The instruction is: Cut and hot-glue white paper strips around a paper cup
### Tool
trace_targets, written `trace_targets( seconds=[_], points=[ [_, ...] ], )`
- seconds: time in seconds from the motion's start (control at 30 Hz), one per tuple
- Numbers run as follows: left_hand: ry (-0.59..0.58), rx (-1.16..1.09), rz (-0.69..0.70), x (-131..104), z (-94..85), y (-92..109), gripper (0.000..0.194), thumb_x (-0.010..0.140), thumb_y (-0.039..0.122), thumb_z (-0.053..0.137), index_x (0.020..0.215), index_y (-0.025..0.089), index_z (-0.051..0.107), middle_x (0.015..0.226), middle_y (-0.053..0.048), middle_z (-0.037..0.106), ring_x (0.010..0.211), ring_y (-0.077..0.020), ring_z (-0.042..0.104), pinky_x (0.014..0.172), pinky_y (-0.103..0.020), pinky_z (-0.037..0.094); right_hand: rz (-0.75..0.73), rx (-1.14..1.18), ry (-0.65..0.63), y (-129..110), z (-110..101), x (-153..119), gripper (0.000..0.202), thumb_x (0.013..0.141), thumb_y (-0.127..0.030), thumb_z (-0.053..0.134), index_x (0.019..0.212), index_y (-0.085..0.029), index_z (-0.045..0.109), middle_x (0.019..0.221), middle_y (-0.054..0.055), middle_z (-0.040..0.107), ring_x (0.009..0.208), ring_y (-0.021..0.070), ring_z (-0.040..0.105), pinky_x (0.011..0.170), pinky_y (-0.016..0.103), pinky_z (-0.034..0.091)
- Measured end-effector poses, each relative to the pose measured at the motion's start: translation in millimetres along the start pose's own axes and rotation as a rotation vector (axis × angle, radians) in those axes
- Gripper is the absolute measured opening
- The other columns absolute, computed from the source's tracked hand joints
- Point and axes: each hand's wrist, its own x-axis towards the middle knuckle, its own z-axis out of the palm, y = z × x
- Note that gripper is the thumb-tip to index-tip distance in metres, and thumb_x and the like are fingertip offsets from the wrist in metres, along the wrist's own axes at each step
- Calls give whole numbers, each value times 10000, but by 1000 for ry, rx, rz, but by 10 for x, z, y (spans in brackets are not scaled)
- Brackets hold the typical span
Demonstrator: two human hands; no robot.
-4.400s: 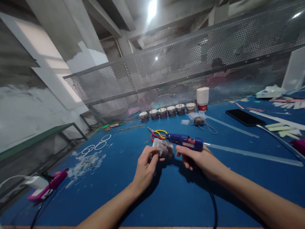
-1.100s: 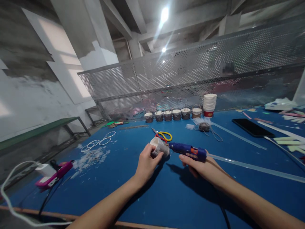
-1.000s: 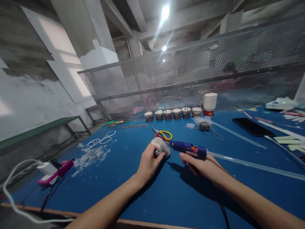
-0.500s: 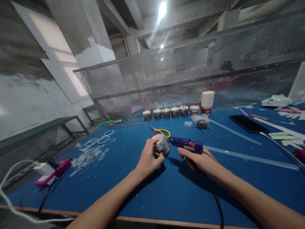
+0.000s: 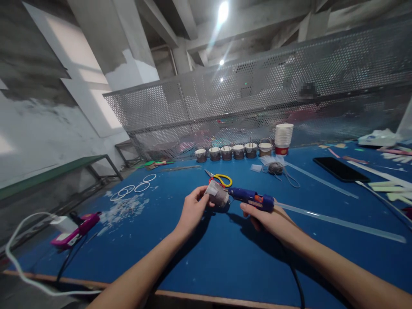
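My left hand (image 5: 195, 207) grips a small wrapped cup (image 5: 218, 194) at its left side, over the middle of the blue table. The cup is tilted, its grey-brown side showing. My right hand (image 5: 268, 218) is closed round a blue glue gun (image 5: 252, 199), whose nozzle points left at the cup's right end; whether they touch is unclear. A long clear glue stick (image 5: 334, 222) runs out of the gun's back to the right. Just behind the cup lie yellow-handled scissors (image 5: 222, 178).
Several small wrapped cups (image 5: 226, 152) stand in a row at the back, beside stacked paper cups (image 5: 283, 139). White rings (image 5: 142, 187) and a pink power strip (image 5: 77, 231) are left. A phone (image 5: 340, 169) and twine (image 5: 275, 168) lie right.
The cup in my left hand has turned, so its white rim no longer faces up and more of its side shows. My left fingers have shifted round it. The view has moved slightly.
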Motion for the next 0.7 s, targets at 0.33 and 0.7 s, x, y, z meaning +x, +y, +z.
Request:
trace_targets(
  seconds=[0.33,0.7],
  points=[
    [48,-261,-87,-27,121,-1,237,614,172,691,840,156,620,791,-22,681,721,-146,648,661,-277,561,35,22,-45,35,139,12,342,769,-476,584,579,-192,568,404,-43,454,390,98,400,426,229,271],
    [22,-341,-91,-52,131,17,233,680,299,730,816,134,637,771,-38,663,696,-136,631,634,-264,558,62,12,-64,76,161,32,357,751,-502,592,580,-189,565,399,-38,446,387,97,396,422,235,264]
  ],
)
